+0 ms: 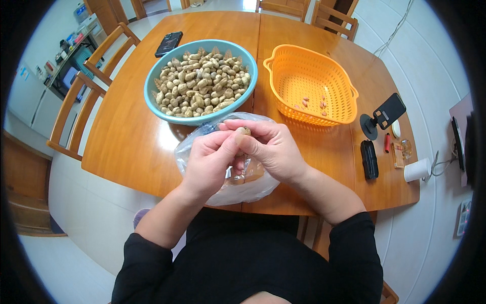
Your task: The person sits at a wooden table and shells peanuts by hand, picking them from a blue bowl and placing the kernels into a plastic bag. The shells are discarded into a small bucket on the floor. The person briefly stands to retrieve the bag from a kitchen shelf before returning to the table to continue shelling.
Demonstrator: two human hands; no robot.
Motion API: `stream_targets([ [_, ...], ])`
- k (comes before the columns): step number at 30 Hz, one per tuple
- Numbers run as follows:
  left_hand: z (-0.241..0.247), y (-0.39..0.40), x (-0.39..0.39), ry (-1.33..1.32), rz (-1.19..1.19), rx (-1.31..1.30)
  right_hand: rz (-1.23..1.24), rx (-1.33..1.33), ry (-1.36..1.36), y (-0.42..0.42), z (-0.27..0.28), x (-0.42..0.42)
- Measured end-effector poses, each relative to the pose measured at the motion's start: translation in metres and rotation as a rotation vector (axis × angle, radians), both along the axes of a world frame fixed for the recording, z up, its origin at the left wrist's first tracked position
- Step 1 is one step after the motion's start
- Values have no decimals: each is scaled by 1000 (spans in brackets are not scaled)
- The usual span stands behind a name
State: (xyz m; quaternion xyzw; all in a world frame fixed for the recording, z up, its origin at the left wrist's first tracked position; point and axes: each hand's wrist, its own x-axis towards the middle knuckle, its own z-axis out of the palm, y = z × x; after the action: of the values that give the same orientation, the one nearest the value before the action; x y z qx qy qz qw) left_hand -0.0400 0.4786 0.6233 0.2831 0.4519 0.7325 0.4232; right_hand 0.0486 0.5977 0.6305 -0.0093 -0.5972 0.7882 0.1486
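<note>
An unshelled peanut is pinched between the thumbs and fingers of my left hand and my right hand, whose fingertips meet. Part of the peanut is hidden by the thumbs. Beneath both hands lies a clear plastic bag, spread on the table. Beyond my left hand stands a light-blue basin heaped with peanuts in their shells. An orange plastic basket with slotted walls is beyond my right hand; several shelled reddish peanut kernels lie on its bottom.
The wooden table bears a smartphone behind the basin. At right are a phone on a stand, a black case, a red lighter, a small box and a white cylinder. Wooden chairs stand at the left.
</note>
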Motion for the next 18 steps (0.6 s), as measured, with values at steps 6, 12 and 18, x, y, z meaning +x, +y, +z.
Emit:
stream_targets([
  [6,-4,-2,6,309,159,-6,-32,-200,-35,-16,-8,0],
  [12,-1,0,9,339,201,18,-140,-187,13,-26,-7,0],
  [18,-5,1,16,323,332,32,-223,-366,-42,-42,-3,-2],
])
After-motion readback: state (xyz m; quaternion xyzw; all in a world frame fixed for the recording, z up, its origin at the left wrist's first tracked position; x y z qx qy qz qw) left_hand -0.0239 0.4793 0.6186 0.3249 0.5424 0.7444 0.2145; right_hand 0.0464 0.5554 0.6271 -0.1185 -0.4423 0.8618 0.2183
